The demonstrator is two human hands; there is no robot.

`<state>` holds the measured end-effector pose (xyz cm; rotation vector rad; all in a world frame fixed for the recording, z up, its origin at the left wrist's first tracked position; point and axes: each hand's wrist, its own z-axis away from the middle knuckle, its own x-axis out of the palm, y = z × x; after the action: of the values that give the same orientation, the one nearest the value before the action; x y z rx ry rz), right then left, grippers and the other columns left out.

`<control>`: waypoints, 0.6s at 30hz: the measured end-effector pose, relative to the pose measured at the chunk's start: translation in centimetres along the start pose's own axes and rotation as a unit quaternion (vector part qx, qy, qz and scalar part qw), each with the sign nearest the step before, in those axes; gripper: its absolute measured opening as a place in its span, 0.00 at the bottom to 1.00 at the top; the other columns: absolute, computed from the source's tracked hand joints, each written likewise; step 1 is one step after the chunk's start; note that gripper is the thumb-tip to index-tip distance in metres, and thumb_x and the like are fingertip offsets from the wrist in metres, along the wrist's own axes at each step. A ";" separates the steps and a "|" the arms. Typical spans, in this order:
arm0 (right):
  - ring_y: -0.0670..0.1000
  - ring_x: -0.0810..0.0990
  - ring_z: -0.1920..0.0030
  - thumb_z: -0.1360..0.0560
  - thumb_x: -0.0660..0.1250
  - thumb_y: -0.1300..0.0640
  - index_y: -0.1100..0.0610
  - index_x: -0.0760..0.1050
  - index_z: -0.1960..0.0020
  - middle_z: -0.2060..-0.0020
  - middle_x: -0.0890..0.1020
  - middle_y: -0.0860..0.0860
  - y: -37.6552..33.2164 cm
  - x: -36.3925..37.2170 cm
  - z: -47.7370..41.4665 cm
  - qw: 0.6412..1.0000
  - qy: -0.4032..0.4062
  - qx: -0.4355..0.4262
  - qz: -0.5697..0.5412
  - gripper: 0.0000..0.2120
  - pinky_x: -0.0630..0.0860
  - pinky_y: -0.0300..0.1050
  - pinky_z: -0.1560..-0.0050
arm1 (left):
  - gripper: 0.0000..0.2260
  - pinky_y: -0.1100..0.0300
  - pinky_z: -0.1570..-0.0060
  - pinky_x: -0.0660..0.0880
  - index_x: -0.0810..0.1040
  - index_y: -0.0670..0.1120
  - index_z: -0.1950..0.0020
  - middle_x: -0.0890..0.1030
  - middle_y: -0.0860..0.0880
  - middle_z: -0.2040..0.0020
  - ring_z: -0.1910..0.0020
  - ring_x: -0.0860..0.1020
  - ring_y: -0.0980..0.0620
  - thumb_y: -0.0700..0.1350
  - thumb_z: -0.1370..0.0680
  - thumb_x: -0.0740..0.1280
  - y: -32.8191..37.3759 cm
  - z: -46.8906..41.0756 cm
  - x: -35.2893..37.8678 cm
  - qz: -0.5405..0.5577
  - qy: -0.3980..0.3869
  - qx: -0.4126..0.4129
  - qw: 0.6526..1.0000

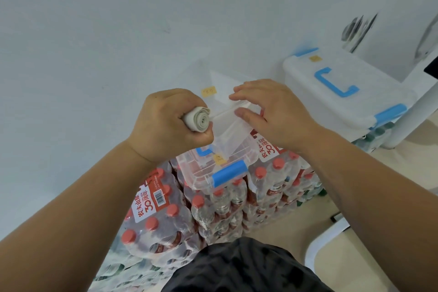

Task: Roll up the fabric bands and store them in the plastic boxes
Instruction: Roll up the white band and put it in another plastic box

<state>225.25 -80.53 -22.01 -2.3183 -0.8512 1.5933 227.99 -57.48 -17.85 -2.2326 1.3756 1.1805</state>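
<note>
My left hand (163, 125) is closed in a fist around a rolled-up grey fabric band (198, 118), whose spiral end faces the camera. It hovers above the left side of a clear plastic box (227, 149) with blue latches that rests on stacked packs of water bottles. My right hand (272, 114) reaches over the box's raised clear lid (225, 102), thumb and fingers at its edge. I cannot tell whether the fingers grip the lid. The inside of the box is mostly hidden by my hands.
A second clear box (343, 95) with a blue handle and latches sits shut to the right. Shrink-wrapped packs of red-capped water bottles (213, 204) are stacked below against a pale wall. A white table leg (403, 123) stands at the right.
</note>
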 end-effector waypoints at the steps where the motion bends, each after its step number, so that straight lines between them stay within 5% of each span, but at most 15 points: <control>1: 0.54 0.73 0.29 0.19 0.67 0.52 0.54 0.80 0.33 0.32 0.79 0.52 0.2 -0.1 -0.2 1.000 0.017 0.009 0.017 0.15 0.62 0.44 0.28 | 0.05 0.58 0.69 0.76 0.82 0.38 0.63 0.82 0.45 0.67 0.70 0.80 0.46 0.39 0.35 0.75 -0.1 0.0 -0.1 -0.003 0.014 -0.010 1.000; 5: 0.54 0.74 0.29 0.17 0.65 0.52 0.54 0.79 0.32 0.31 0.78 0.54 0.9 -0.7 -1.0 0.997 0.034 0.049 0.047 0.15 0.62 0.40 0.31 | 0.07 0.60 0.66 0.75 0.82 0.38 0.62 0.83 0.45 0.66 0.68 0.79 0.48 0.42 0.32 0.74 -0.4 0.1 -0.4 -0.013 0.064 -0.032 0.997; 11: 0.64 0.83 0.45 0.18 0.66 0.55 0.61 0.84 0.40 0.47 0.86 0.61 1.0 -1.3 -1.2 0.995 0.050 -0.014 0.088 0.12 0.78 0.58 0.43 | 0.10 0.61 0.63 0.71 0.79 0.37 0.64 0.80 0.42 0.63 0.64 0.76 0.48 0.39 0.30 0.78 0.6 2.1 1.1 -0.041 0.175 -0.116 0.977; 18: 0.63 0.80 0.58 0.15 0.59 0.54 0.63 0.80 0.46 0.58 0.82 0.60 0.8 -1.2 -1.3 0.989 0.052 -0.019 0.136 0.15 0.77 0.59 0.55 | 0.14 0.56 0.70 0.76 0.80 0.41 0.63 0.80 0.46 0.62 0.68 0.76 0.49 0.49 0.29 0.80 2.0 3.6 2.7 -0.046 0.050 -0.173 0.983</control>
<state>226.44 -81.65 -20.97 -2.6108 -0.5657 1.5476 225.09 -58.03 -21.78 -2.5931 1.1582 1.3806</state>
